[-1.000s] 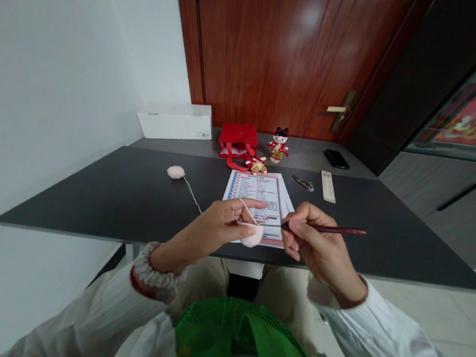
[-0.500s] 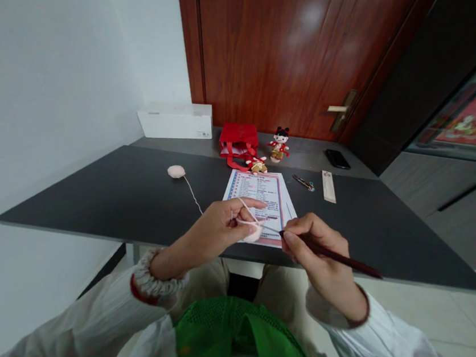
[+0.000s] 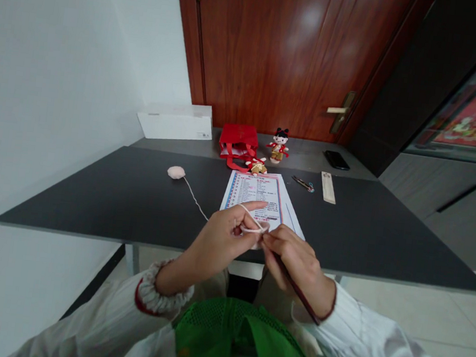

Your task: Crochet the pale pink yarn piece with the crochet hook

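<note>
My left hand [image 3: 226, 229] pinches a small piece of pale pink crochet [image 3: 260, 244] between thumb and fingers, with the yarn looped over its raised index finger. From this hand the yarn [image 3: 195, 198] runs back to a pale pink yarn ball [image 3: 175, 172] on the left of the table. My right hand [image 3: 297, 260] is closed around a crochet hook [image 3: 300, 291] with a dark red handle. The hook's tip is at the crochet piece, hidden by the fingers. Both hands meet above the table's front edge, over printed pattern sheets [image 3: 253, 194].
Behind the sheets are a red bag [image 3: 238, 135], a crocheted doll [image 3: 278, 146] standing upright and another doll [image 3: 256, 166] lying down. To the right lie small scissors [image 3: 303, 183], a pale strip [image 3: 328, 187] and a black phone [image 3: 337, 160]. A white box [image 3: 175, 122] stands at the back left.
My right hand has moved left against my left hand, and the hook has turned so its handle points more steeply down toward me. The hook's shaft, visible before, is now covered.
</note>
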A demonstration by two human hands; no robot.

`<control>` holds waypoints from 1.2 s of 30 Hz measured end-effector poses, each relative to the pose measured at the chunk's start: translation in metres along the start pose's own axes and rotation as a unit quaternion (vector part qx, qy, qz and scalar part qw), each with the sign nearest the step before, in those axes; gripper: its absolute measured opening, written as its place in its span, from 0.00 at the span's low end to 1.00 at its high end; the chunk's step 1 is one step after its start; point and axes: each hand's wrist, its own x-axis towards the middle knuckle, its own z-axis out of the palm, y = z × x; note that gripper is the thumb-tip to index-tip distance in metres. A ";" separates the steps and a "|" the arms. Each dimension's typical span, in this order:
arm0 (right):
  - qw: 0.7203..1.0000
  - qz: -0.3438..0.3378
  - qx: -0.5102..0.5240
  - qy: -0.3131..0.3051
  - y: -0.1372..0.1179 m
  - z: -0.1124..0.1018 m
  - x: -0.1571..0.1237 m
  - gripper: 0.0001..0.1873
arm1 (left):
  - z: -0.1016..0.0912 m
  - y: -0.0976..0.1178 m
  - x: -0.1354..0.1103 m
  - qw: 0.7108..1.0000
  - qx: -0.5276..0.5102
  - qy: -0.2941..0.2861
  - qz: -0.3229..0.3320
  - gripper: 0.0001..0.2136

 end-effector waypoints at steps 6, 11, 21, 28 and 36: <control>0.990 -0.081 -0.085 -0.083 0.012 -0.013 -0.003 0.08 | -0.002 -0.013 0.003 0.988 -0.144 -0.035 -0.043 0.02; 0.975 -0.149 -0.138 -0.090 0.015 -0.017 -0.002 0.06 | 0.000 -0.021 0.002 0.933 -0.313 -0.090 -0.152 0.24; 0.984 -0.053 -0.166 -0.025 -0.008 -0.004 -0.006 0.07 | -0.002 -0.013 0.004 0.992 -0.121 0.013 -0.036 0.04; 0.981 0.178 0.080 0.016 -0.012 -0.024 -0.011 0.05 | -0.006 -0.012 0.001 0.993 -0.111 -0.013 -0.035 0.04; 0.965 0.220 0.144 0.004 -0.008 -0.027 -0.010 0.06 | -0.009 -0.016 0.000 0.990 -0.124 -0.043 -0.051 0.01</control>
